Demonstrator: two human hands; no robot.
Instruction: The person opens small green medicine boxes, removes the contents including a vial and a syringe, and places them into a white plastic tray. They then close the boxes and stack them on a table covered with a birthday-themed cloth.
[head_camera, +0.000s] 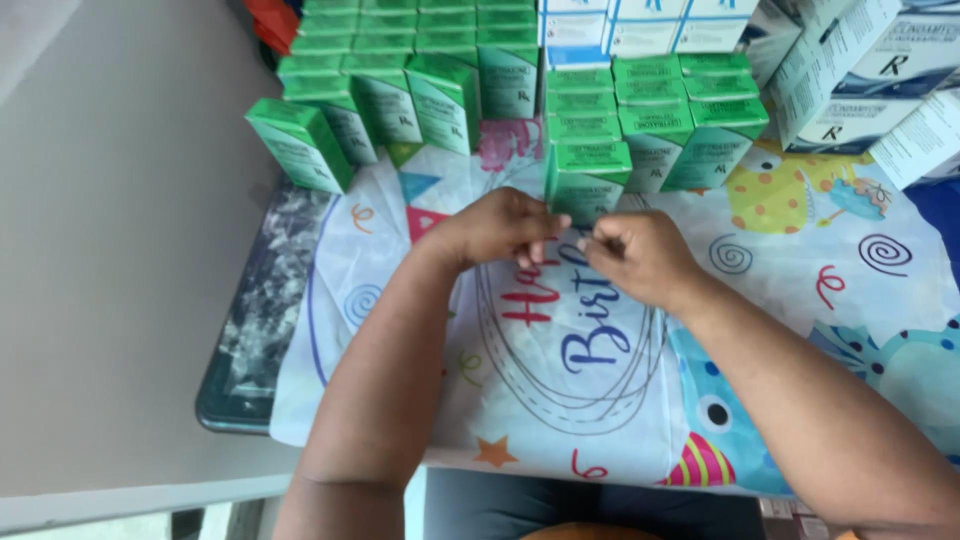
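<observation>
My left hand (497, 228) and my right hand (640, 255) meet over the middle of the table, fingers pinched together on a small green carton (587, 178) that stands just beyond them. The carton's lower part is hidden behind my fingers. Both hands touch it near its bottom edge. Rows of the same green cartons (420, 80) stand behind it.
A colourful party-print cloth (800, 260) covers the table. Stacks of white and blue boxes (860, 70) fill the far right. More green cartons (690, 110) stand right of centre. A dark tray edge (250, 340) shows at the cloth's left, beside a grey floor.
</observation>
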